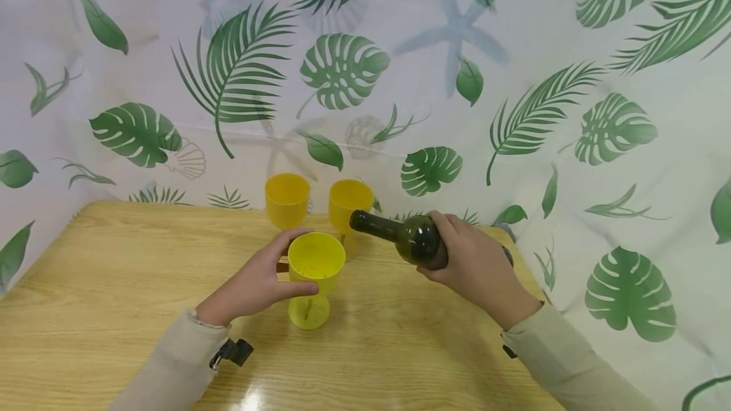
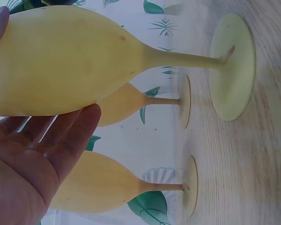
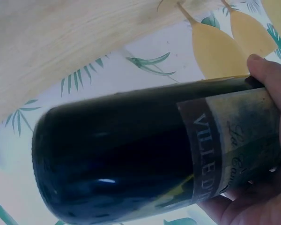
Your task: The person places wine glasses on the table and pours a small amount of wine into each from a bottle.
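Note:
In the head view my left hand [image 1: 259, 284] holds a bright yellow goblet [image 1: 316, 281] by its bowl, thumb on the near side and fingers on the far side. The goblet is upright, its foot [image 2: 232, 68] at the table top in the left wrist view. My right hand [image 1: 480, 268] grips a dark green wine bottle [image 1: 419, 240] round its body. The bottle lies tilted close to level, its mouth pointing left and standing apart from the held goblet's rim. Part of a printed label [image 3: 234, 140] shows beside the right hand's fingers. No liquid is seen leaving the bottle.
Two orange-yellow goblets, one at left [image 1: 287, 202] and one at right [image 1: 349, 205], stand upright near the back edge of the wooden table [image 1: 143, 271]. Behind the table hangs a white cloth [image 1: 365, 132] printed with green leaves.

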`<action>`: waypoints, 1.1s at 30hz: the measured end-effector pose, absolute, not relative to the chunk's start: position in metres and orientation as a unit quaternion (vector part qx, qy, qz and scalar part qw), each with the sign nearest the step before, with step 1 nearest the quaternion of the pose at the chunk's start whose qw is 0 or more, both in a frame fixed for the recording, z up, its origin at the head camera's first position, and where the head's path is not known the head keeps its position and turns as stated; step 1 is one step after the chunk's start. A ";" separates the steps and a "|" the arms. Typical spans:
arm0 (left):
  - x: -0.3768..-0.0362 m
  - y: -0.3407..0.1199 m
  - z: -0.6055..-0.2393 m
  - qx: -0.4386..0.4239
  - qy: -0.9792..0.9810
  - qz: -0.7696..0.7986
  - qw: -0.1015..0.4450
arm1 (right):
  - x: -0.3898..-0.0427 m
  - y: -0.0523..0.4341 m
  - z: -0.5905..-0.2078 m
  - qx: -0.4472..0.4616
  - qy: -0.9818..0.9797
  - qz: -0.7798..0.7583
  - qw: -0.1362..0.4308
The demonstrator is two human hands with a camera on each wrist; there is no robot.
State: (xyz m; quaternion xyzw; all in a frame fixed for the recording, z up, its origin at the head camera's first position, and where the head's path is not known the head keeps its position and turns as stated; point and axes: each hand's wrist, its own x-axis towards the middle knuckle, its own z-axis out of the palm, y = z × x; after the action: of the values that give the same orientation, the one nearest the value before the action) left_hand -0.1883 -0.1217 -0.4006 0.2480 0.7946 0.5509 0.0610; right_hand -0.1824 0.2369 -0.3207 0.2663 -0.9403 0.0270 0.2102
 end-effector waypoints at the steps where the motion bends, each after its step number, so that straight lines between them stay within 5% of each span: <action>1: -0.188 -0.122 -0.400 0.248 0.795 0.550 0.061 | -0.183 0.237 -0.320 0.270 -0.939 0.020 0.211; 33: -0.187 -0.118 -0.400 0.247 0.789 0.559 0.062 | -0.185 0.223 -0.308 0.335 -0.917 -0.083 0.200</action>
State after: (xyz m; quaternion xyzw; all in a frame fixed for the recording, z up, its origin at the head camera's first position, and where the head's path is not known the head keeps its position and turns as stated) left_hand -0.1866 -0.1179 -0.4001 0.2468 0.7893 0.5587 0.0621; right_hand -0.1846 0.2227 -0.3078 0.3354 -0.9169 -0.0827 0.1998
